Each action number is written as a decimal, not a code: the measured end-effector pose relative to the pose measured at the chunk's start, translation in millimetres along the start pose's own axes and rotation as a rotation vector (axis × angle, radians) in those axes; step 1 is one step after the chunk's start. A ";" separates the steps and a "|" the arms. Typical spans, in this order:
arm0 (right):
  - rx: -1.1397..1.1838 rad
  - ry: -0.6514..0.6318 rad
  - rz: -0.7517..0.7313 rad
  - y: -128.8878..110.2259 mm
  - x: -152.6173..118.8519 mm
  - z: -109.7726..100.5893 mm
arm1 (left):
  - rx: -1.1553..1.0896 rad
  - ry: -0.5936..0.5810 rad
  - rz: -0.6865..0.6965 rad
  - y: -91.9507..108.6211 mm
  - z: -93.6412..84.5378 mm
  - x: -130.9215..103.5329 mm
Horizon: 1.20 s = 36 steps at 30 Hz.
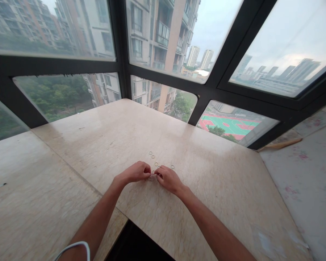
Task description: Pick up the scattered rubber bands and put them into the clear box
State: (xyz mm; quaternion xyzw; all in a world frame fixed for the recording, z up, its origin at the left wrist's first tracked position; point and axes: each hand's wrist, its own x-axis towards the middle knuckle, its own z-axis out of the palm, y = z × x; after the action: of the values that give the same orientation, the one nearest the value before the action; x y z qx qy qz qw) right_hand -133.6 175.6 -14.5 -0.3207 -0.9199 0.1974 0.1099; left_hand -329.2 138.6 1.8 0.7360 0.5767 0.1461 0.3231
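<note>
My left hand [139,171] and my right hand [168,178] meet low over the stone sill, fingertips almost touching. Both are closed in a pinch on a small, thin, reddish item [152,175] between them. It is too small to name, and the fingers partly cover it. Just beyond the fingertips lies a thin metal ring [156,164], with another partly hidden by my right hand. Farther off, a pair of similar rings [153,157] lies up and to the left. One more ring [172,167] rests beyond my right knuckles.
The beige stone sill [97,145] runs to dark-framed windows [122,54]. A seam [67,163] crosses it on the left. A dark opening [138,243] sits at its front edge. A small dark bit [3,184] lies far left. Flowered wallpaper [301,174] borders the right.
</note>
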 end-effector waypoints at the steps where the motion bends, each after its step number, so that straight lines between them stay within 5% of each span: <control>1: -0.003 0.006 0.006 -1.2 -1.3 -0.3 | -0.034 0.001 0.015 -0.8 -0.2 0.3; 9: -0.068 0.021 0.087 -5.4 1.3 3.8 | -0.221 -0.013 0.009 -2.6 1.3 2.5; 15: -0.107 0.049 0.143 2.3 -2.3 -8.3 | -0.216 0.101 -0.035 -6.4 -6.2 0.6; 20: -0.119 0.018 0.055 -9.2 -2.7 -8.1 | -0.278 0.104 -0.087 -6.4 -6.6 1.2; 24: -0.160 -0.040 -0.005 -13.1 0.6 -1.9 | -0.161 0.114 -0.078 -5.8 -9.5 -0.8; 32: -0.240 0.067 0.219 15.8 -1.0 -11.8 | 0.202 0.100 -0.169 -11.2 -19.6 -4.5; 36: -0.206 0.087 0.196 9.1 -2.3 -17.0 | 0.265 0.160 -0.163 -10.9 -14.7 -5.7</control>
State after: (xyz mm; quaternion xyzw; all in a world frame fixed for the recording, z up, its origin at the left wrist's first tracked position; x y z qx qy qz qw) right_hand -121.3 185.7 -3.4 -0.4265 -0.8940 0.0976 0.0962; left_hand -347.8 139.2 6.6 0.7091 0.6724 0.1003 0.1871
